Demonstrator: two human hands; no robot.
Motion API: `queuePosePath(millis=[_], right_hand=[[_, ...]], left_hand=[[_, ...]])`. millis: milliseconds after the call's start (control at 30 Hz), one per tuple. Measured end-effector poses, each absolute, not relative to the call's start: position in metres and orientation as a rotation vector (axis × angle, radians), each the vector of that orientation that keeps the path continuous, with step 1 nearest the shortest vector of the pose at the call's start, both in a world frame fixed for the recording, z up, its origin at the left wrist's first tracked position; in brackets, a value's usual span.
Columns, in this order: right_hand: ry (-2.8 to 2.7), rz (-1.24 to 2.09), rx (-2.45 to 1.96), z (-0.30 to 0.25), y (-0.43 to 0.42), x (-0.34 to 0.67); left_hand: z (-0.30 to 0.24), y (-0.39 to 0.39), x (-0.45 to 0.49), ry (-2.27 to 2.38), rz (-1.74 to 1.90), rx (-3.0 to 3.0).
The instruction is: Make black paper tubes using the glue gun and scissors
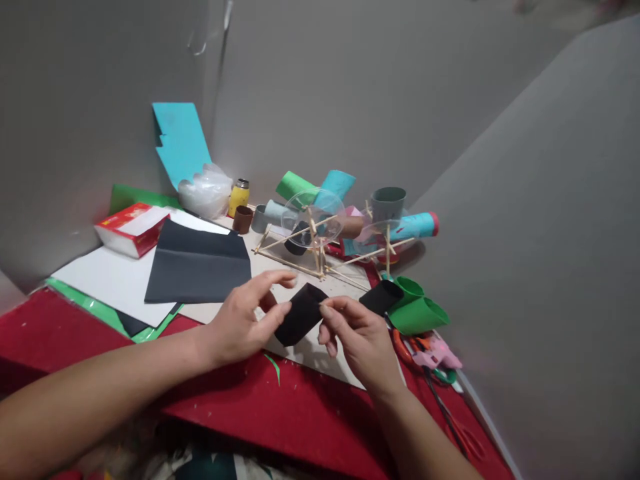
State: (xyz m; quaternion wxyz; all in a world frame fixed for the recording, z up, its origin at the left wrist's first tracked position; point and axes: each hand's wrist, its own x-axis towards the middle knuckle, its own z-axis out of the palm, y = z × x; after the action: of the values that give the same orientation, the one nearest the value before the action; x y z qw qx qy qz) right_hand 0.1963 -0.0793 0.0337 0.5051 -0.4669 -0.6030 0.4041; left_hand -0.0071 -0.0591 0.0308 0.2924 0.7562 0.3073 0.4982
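A thin green strip lies at seven o'clock from the black tube, on the red-covered bench. The right hand grasps the black tube near its upper rim, fingers pinched at three o'clock on it, the tube tilted above the pale board. At nine o'clock the left hand has its fingers loose and parted, the thumb at the tube's side; whether it touches, one cannot tell. At three o'clock, past the right hand, lie a second black cylinder and two green tubes. At ten o'clock lies a creased black sheet, a red box just beyond it. A stick frame stands toward twelve, a yellow jar at eleven.
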Motion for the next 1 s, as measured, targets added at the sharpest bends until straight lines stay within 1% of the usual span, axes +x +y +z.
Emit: queuePosePath(millis=[133,333,667,900,1000], right_hand=[[-1.120,1.088,-0.962,0.031,-0.067,0.196],[-0.919,1.082,-0.850,0.029,-0.060,0.193],[-0.752,1.244,-0.810,0.030,-0.066,0.185],[-0.680,1.308,-0.824,0.028,-0.063,0.184],[-0.667,1.328,-0.830,0.026,-0.062,0.184]], left_hand=[[0.042,-0.054,-0.007,0.928,1.236,1.675],[0.040,-0.047,-0.002,0.913,1.017,1.437],[0.027,-0.055,0.004,0.847,0.896,1.511],[0.029,-0.057,0.006,0.689,0.688,1.409],[0.031,-0.058,0.006,0.680,0.676,1.378]])
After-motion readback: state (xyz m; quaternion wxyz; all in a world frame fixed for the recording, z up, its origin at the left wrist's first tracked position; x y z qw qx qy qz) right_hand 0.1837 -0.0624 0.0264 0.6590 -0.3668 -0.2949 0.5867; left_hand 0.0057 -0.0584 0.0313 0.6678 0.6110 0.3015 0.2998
